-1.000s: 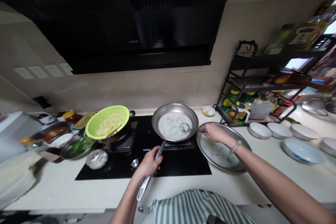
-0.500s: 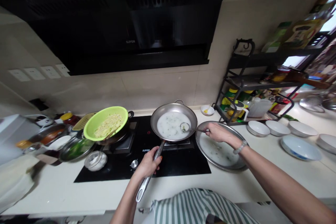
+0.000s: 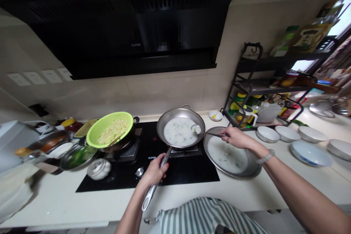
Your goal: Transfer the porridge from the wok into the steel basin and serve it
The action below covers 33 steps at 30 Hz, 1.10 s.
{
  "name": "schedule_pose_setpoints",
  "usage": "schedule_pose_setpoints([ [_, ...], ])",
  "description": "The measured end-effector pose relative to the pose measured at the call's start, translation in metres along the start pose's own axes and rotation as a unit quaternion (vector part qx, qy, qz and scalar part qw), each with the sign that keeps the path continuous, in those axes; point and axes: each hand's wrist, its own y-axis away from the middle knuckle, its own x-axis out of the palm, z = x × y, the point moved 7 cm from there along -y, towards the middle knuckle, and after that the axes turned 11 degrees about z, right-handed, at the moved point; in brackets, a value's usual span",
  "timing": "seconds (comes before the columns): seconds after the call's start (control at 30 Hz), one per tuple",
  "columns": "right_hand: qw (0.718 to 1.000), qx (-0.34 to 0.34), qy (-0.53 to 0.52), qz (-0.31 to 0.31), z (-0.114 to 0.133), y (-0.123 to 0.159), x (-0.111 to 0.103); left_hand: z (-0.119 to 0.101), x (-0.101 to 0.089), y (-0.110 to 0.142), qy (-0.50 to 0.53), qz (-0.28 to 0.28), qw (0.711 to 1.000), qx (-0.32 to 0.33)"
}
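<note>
- Round stainless-steel frying pan (image 3: 180, 130) of milky white liquid sits on the black induction hob (image 3: 153, 161); likely heavy and prone to slopping.
- Left hand (image 3: 155, 171) is closed round the pan's long steel handle (image 3: 153, 188), mid-length; the sound hold.
- Right hand (image 3: 236, 138) grips a thin metal ladle (image 3: 201, 131), its filled bowl at the pan's right rim.
- Wide shallow steel basin (image 3: 229, 155) lies just beside the pan, holding similar liquid.
</note>
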Motion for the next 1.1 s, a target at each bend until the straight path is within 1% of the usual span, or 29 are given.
schedule_pose_setpoints([
  [0.13, 0.999, 0.017, -0.029, -0.024, -0.025, 0.022, -0.007, -0.001, 0.000, 0.001, 0.000, 0.003, 1.000, -0.002],
  [0.27, 0.997, 0.051, -0.060, -0.020, -0.057, 0.046, 0.001, -0.001, 0.000, 0.000, -0.008, 0.003, 1.000, -0.001],
  [0.33, 0.995, 0.072, -0.072, -0.019, -0.074, 0.055, 0.011, 0.001, 0.000, -0.001, -0.012, 0.002, 1.000, -0.003],
  [0.43, 0.991, 0.111, -0.069, -0.020, -0.100, 0.064, 0.036, 0.003, 0.000, -0.002, -0.011, 0.000, 1.000, -0.004],
  [0.5, 0.988, 0.143, -0.043, -0.027, -0.114, 0.069, 0.056, 0.003, -0.001, -0.002, -0.009, 0.002, 1.000, -0.001],
  [0.57, 0.982, 0.186, 0.006, -0.034, -0.124, 0.075, 0.075, 0.003, -0.001, -0.002, -0.009, 0.002, 1.000, 0.001],
  [0.63, 0.974, 0.214, 0.059, -0.048, -0.126, 0.083, 0.089, 0.003, -0.001, -0.002, -0.011, 0.002, 1.000, 0.001],
  [0.7, 0.966, 0.225, 0.107, -0.071, -0.121, 0.093, 0.096, 0.002, -0.001, -0.002, -0.013, 0.002, 1.000, 0.002],
  [0.77, 0.957, 0.225, 0.148, -0.105, -0.114, 0.104, 0.096, 0.002, -0.001, -0.002, -0.014, 0.005, 1.000, 0.004],
  [0.83, 0.947, 0.220, 0.184, -0.146, -0.107, 0.114, 0.091, 0.002, 0.000, -0.002, -0.014, 0.006, 1.000, 0.005],
  [0.9, 0.935, 0.218, 0.211, -0.183, -0.105, 0.123, 0.086, 0.002, -0.001, -0.002, -0.015, 0.005, 1.000, 0.004],
  [1.0, 0.930, 0.225, 0.207, -0.202, -0.115, 0.128, 0.089, 0.002, -0.001, -0.002, -0.017, 0.002, 1.000, 0.004],
  [1.1, 0.944, 0.244, 0.119, -0.189, -0.135, 0.123, 0.098, 0.000, 0.000, -0.002, -0.011, 0.004, 1.000, 0.006],
])
